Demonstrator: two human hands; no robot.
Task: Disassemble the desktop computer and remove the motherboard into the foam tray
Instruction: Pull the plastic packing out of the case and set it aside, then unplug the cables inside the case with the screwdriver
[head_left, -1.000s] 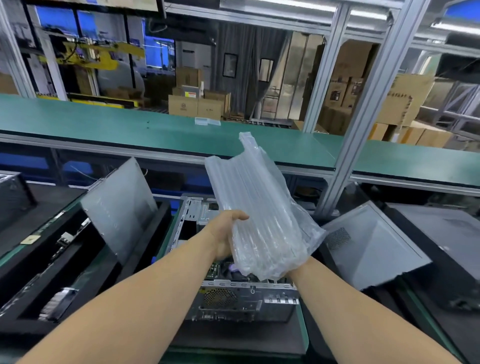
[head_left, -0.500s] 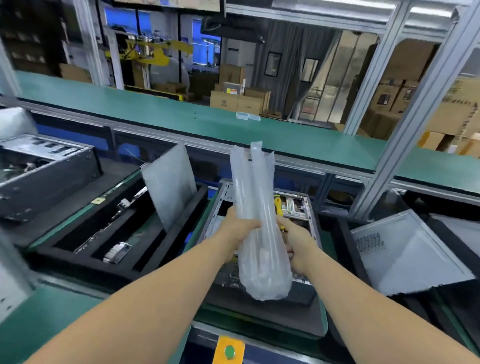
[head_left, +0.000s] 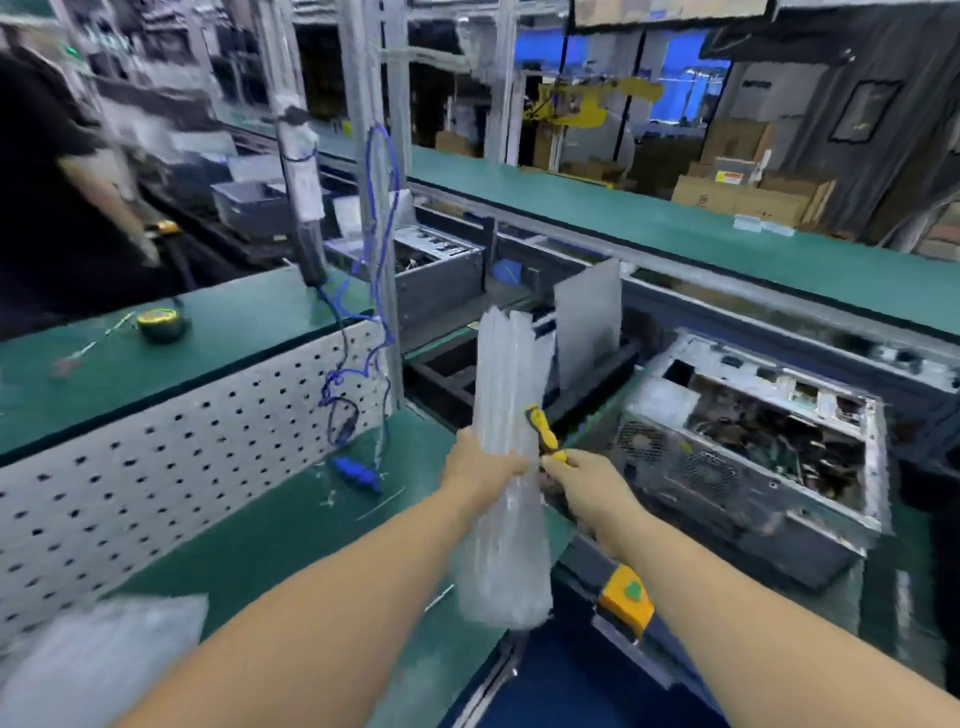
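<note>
The left hand (head_left: 480, 465) grips a folded air-cushion bag (head_left: 511, 467) upright, likely to carry it clear of the computer (head_left: 748, 452), which lies open on the right with the motherboard inside. The right hand's (head_left: 592, 488) fingers hold a yellow screwdriver (head_left: 543, 434) — bare table (head_left: 291, 530) lies left.
</note>
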